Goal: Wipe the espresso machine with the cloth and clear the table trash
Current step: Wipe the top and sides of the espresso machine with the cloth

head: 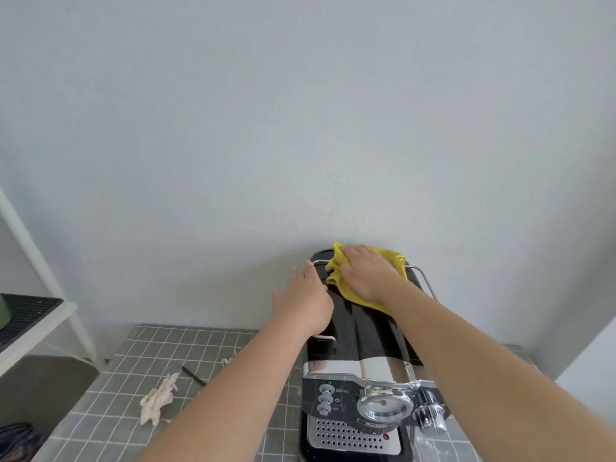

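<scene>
1. Two jobs make up the task, and only the first looks under way: the right hand point(365, 273) lies flat on the yellow cloth point(340, 278), pressing it onto the rear top of the espresso machine point(353, 331), close to the wall.
2. Its grip is a flat palm with fingers spread over the cloth, pressing more than pinching.
3. Against the machine's upper left edge rests the left hand point(305, 300), fingers open and holding nothing; it seems to steady the machine.
4. Whether the machine's front panel, dial and sides have been wiped, I cannot tell; I judge the wiping unfinished.
5. Left of the machine, the trash is not yet cleared: a crumpled tissue point(156, 400) and a thin dark stick point(193, 376) lie on the checked tabletop point(110, 395), with small scraps near the left forearm.
6. Below the machine's dial sits a small brand plate, too blurred to read; tiny icons stand beside the three buttons.
</scene>
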The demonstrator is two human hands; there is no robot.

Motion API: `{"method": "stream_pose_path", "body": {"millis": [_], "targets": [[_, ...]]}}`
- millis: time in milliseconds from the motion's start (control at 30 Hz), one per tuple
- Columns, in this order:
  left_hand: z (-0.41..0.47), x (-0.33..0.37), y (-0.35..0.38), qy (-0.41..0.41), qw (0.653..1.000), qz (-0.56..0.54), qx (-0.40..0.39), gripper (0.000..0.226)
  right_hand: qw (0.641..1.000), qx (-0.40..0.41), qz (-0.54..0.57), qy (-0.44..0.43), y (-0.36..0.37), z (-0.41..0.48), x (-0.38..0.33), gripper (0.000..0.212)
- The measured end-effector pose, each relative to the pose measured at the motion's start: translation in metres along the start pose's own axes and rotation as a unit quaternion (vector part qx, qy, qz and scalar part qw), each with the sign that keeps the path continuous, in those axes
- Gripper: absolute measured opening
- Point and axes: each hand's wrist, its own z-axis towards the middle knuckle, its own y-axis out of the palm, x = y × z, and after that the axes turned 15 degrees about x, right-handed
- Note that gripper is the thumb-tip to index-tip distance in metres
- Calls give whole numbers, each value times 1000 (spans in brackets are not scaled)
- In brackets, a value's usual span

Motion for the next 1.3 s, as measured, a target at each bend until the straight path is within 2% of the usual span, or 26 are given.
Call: {"method": "stream_pose_path", "body": {"millis": [233,367,533,833,1133,1200,1300], "targets": [[-3,-1,1,-6,998,-3,60,52,997,49,64,-9,-4,-6,9,42],[-1,0,0,-16,998,-15,55,53,996,25,64,-57,-10,-38,1,46],[-1,1,-1,-28,998,-38,44,54,995,22,54,-76,-11,-86,-8,52],[-4,-4,0,2,998,-70,-4,58,999,26,29,-14,-1,-22,-3,53],[-3,-5,-1,-10,996,-88,-9,57,991,52,25,119,1,2,-5,53],[-5,-3,-1,-11,996,-86,-9,57,991,53,31,121,0,-7,-6,54],[-5,-2,-3,-11,996,-83,-5,57,995,42,46,73,-5,-39,-6,64]]}}
